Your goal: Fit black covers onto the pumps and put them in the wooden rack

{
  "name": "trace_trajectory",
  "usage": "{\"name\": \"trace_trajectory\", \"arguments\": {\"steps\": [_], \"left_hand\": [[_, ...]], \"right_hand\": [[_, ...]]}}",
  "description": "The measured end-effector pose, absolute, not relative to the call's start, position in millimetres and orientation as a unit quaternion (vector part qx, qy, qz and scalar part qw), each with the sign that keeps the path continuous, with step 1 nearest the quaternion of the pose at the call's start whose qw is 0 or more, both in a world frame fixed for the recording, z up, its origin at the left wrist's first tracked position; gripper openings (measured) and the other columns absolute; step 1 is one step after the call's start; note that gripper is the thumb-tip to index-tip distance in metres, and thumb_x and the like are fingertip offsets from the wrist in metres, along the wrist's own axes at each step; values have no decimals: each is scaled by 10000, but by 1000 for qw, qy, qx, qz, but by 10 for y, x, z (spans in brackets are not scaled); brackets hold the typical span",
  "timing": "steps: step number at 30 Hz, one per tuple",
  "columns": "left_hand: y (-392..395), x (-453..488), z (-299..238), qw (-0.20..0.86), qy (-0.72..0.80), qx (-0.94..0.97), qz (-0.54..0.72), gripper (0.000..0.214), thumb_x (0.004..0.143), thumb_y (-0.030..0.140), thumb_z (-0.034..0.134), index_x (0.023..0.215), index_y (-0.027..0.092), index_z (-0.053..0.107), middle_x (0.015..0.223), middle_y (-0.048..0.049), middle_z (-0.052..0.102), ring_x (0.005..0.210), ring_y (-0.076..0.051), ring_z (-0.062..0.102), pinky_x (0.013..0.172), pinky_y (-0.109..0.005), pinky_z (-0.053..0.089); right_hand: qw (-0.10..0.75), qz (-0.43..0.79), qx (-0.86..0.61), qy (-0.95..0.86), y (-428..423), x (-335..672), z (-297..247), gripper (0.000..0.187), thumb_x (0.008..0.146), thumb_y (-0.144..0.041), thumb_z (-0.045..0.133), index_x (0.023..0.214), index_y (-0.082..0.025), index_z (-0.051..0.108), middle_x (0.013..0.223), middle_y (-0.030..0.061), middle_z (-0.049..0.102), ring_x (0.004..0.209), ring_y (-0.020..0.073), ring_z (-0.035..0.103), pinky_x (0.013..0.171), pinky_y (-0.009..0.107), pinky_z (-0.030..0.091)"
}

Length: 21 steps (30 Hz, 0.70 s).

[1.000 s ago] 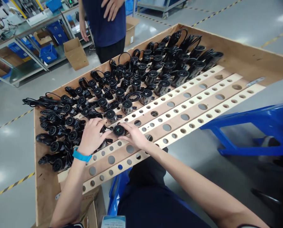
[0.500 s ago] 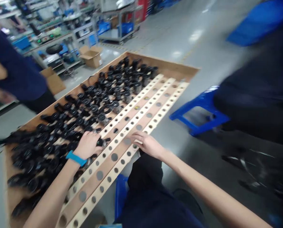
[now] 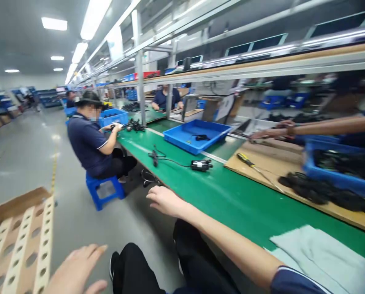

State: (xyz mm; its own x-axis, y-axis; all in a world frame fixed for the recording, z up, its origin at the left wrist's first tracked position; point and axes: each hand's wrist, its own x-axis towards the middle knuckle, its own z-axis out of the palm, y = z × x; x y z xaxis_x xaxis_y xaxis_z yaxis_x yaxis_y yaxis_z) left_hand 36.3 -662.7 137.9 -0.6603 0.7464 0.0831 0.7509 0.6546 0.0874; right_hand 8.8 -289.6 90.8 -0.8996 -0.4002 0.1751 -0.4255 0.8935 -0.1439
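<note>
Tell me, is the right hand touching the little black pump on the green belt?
Apart. The head view shows green belt between the right hand and the black pump.

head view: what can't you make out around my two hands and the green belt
Left hand: head view, cut off by the bottom edge, blurred.
Pale wooden board with holes: cut off by the left edge.
Heap of black parts on the brown board: motion blur, kind unclear.
Black item in the blue plastic tray: too small to identify.
</note>
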Motion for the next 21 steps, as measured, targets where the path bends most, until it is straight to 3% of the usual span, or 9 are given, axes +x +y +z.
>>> {"name": "trace_trajectory", "arguments": {"steps": [5, 8, 10, 13, 18, 21], "left_hand": [[-4740, -315, 1356, -32, -811, -572, -121, 375, 896, 420, 661, 1246, 287, 642, 1217, -71, 701, 1082, -250, 681, 931, -355, 570], [-3700, -880, 1134, -6, -780, -612, -128, 324, 897, 333, 655, 1207, 239, 649, 1211, -105, 681, 1095, -267, 662, 969, -409, 542], [-3024, -1245, 981, 41, -776, -621, -104, 338, 885, 253, 640, 1218, 192, 636, 1257, -149, 647, 1165, -302, 624, 1011, -465, 501], [-2194, -1622, 786, 67, -782, -618, -43, 333, 898, 190, 584, 1224, 128, 618, 1318, -214, 594, 1246, -338, 569, 1053, -520, 430], [-1606, -1733, 609, 1, -759, -651, -15, 202, 956, 232, 507, 944, 160, 695, 879, -89, 695, 893, -237, 676, 820, -338, 509], [-1605, -1575, 740, 7, -751, -659, -54, 304, 1017, 275, 413, 980, 172, 696, 879, -65, 677, 824, -188, 660, 739, -278, 492]], "right_hand": [[99, 17, -37, -994, -1404, 78, 1015, 446, 834, -192, 733, 1234, -62, 586, 1231, 231, 606, 1197, 339, 563, 1012, 471, 455], [74, -3, -97, -993, -778, -76, 995, 561, 766, -150, 772, 1279, -75, 558, 1286, 220, 598, 1242, 327, 544, 1052, 444, 430], [33, 0, -118, -992, -473, -245, 931, 532, 725, -115, 779, 1226, -95, 601, 1214, 189, 656, 1163, 301, 606, 998, 396, 467], [-21, 18, -131, -991, -167, -472, 798, 346, 698, -96, 765, 1034, -104, 683, 1039, 160, 721, 1002, 280, 676, 871, 345, 505], [-10, 51, -102, -993, 65, -405, 701, 348, 657, -227, 826, 961, -113, 700, 1054, 162, 708, 1043, 306, 646, 846, 346, 491], [35, 71, -107, -991, 99, -46, 784, 416, 729, -333, 797, 1068, -128, 670, 1071, 132, 691, 1027, 283, 636, 822, 340, 496]]}}
